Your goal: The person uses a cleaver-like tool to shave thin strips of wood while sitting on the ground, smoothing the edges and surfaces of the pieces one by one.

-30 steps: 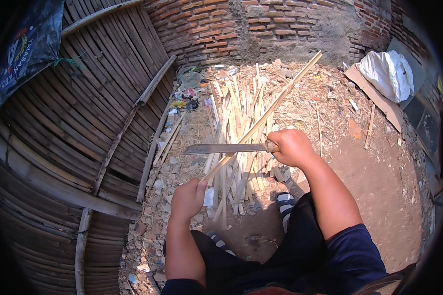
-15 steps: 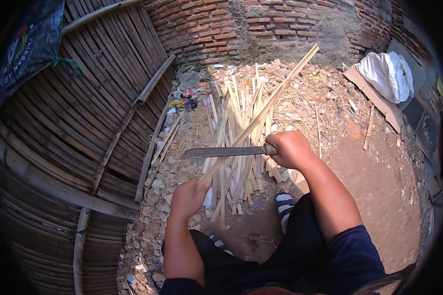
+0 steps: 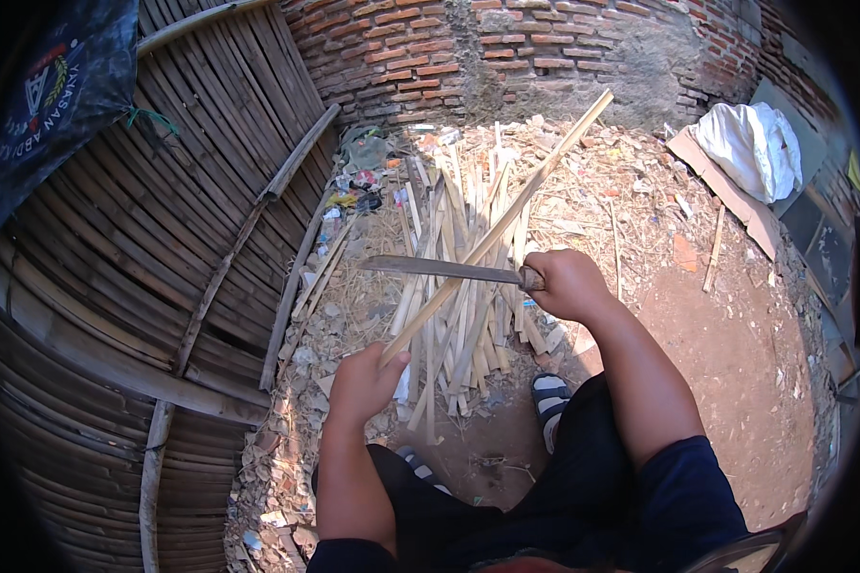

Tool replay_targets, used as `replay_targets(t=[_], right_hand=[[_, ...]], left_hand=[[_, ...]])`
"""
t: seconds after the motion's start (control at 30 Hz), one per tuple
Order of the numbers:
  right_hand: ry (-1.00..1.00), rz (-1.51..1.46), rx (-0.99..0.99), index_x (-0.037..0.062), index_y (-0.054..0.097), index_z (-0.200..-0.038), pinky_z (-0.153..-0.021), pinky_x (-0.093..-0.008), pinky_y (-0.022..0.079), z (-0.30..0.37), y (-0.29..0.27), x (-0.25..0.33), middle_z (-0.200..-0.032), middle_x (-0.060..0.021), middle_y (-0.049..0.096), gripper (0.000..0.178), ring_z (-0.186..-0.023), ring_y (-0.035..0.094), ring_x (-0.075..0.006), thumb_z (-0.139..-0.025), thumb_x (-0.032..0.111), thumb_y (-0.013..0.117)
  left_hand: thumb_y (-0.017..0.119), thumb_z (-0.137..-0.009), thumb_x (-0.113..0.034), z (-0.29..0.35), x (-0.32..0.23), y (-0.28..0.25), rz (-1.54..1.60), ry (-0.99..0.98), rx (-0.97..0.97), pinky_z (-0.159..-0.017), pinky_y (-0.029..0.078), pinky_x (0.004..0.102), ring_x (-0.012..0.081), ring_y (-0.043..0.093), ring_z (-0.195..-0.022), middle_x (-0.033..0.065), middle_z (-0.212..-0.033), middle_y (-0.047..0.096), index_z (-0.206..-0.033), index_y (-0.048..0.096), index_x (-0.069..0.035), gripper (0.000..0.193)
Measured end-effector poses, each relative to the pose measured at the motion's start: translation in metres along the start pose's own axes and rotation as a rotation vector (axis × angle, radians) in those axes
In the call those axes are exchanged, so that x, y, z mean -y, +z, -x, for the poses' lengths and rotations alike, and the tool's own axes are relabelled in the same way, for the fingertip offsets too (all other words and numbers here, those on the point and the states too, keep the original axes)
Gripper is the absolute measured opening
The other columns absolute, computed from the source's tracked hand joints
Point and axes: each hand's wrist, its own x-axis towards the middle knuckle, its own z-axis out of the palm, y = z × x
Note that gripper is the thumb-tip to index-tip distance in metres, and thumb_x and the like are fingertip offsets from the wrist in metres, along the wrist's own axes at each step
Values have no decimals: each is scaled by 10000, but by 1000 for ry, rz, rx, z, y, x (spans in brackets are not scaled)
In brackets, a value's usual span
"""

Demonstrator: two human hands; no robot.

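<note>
My left hand (image 3: pixel 365 384) is closed round the near end of a long bamboo strip (image 3: pixel 543 178), which slants up and away to the right. In my right hand (image 3: pixel 571 285) is the handle of a machete (image 3: pixel 468 272), its long dark blade pointing left. The blade crosses the strip a little beyond my left hand; whether its edge touches the wood I cannot tell. Beneath both lies a loose heap of split bamboo strips (image 3: pixel 468 334) on the ground, partly hidden by the strip and the blade.
A bamboo-slat wall (image 3: pixel 143 239) with a dark banner (image 3: pixel 62 105) stands on the left, a brick wall (image 3: pixel 420 57) at the back. To the right are a white sack (image 3: pixel 750 148) and a cardboard sheet (image 3: pixel 726 196). My sandalled feet (image 3: pixel 551 406) are close to the heap.
My right hand has dipped slightly and the machete's tip has risen, so the blade now tilts up toward the left. The strip's far end has shifted a little left and down.
</note>
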Motion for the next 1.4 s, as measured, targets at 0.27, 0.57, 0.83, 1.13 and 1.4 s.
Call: replay_targets(t=[0.27, 0.57, 0.83, 1.13, 1.4], right_hand=[[341, -274, -210, 76, 732, -1013, -764, -477, 557, -14, 6, -49, -918, -206, 737, 253, -862, 708, -399, -848, 264, 773], [51, -84, 13, 99, 693, -964, -750, -510, 553, -3, 6, -13, -842, -172, 711, 193, -851, 702, -397, -825, 223, 745], [265, -297, -46, 91, 736, -1022, -763, -481, 547, -12, 10, -47, -885, -185, 732, 267, -853, 707, -381, -843, 281, 792], [142, -150, -34, 81, 705, -974, -762, -510, 547, -1, -2, -17, -859, -191, 716, 222, -855, 699, -409, -830, 240, 767], [191, -226, -23, 81, 731, -971, -749, -480, 548, -14, 8, -38, -853, -183, 721, 226, -845, 696, -399, -841, 261, 775]], left_hand=[[728, -950, -475, 4, 3, -4, 1, -24, 9, -564, 442, 417, 269, 513, -549, 159, -608, 549, -789, 576, 18, 540], [739, -950, -453, -1, 8, 4, 54, -38, 27, -566, 445, 403, 222, 522, -567, 140, -618, 566, -827, 612, 19, 504], [742, -948, -443, 6, 7, -7, 16, -22, 17, -567, 444, 408, 226, 533, -573, 144, -624, 572, -817, 606, 15, 496], [722, -941, -483, -1, 4, 0, 28, -63, 53, -626, 513, 440, 360, 669, -644, 210, -693, 653, -869, 632, 19, 515], [727, -945, -473, 4, 6, -5, 35, -29, 72, -605, 498, 427, 319, 645, -604, 183, -648, 628, -866, 630, 24, 513]])
